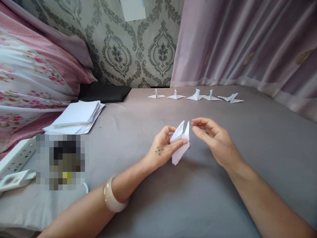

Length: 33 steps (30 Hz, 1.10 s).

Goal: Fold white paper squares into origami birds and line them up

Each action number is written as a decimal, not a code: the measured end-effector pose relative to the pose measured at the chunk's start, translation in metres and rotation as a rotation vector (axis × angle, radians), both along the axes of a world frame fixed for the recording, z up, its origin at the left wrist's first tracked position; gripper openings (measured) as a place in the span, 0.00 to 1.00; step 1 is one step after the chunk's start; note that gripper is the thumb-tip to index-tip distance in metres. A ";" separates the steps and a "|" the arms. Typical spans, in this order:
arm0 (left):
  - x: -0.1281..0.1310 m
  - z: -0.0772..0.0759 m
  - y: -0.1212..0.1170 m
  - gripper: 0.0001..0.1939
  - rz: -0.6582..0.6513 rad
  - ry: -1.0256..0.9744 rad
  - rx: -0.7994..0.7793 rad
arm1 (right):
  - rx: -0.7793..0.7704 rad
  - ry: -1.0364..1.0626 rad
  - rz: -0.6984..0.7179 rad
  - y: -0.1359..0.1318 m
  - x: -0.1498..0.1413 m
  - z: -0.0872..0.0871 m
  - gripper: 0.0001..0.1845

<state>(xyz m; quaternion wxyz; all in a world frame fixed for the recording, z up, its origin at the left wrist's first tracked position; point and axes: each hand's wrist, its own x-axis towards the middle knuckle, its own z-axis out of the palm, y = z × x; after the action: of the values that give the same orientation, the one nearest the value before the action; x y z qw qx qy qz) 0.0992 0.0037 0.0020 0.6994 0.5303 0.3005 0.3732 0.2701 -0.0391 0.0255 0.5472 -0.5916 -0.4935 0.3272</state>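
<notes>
My left hand [164,145] pinches a folded white paper [180,134], its thumb across the front and the other fingers partly hidden behind. Two narrow points stick up from the fold, with a gap between them, and a wider part hangs below the thumb. Just right of the paper, my right hand [211,138] is held apart from it, fingers bent loosely and thumb separate, with nothing in it. Several finished paper cranes [197,95] stand in a row with wings spread at the far side of the grey cloth surface [138,122].
A stack of white paper sheets [76,114] lies at the left, before a black flat case [104,92]. Nearer me are a white power strip [18,157], a plug [17,180] and a blurred-out patch. Curtains [237,43] hang at the right and left.
</notes>
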 end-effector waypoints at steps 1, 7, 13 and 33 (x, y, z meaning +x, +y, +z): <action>0.000 0.000 -0.001 0.21 -0.041 0.009 0.012 | 0.017 0.046 0.062 -0.001 0.000 0.001 0.16; -0.002 0.002 -0.006 0.23 -0.167 0.050 0.084 | -0.033 0.098 0.127 -0.006 -0.004 0.004 0.11; -0.003 -0.005 -0.007 0.22 0.000 0.111 0.365 | -0.057 -0.009 -0.026 -0.008 -0.004 0.007 0.07; -0.020 0.012 0.007 0.06 0.143 0.231 0.762 | 0.325 -0.641 0.138 -0.021 -0.001 0.021 0.13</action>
<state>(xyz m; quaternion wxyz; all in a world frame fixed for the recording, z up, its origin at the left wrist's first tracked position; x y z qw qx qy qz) 0.0796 0.0110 0.0135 0.3869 0.7677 0.2534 0.4435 0.2693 -0.0599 0.0466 0.4285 -0.5346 -0.7242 0.0785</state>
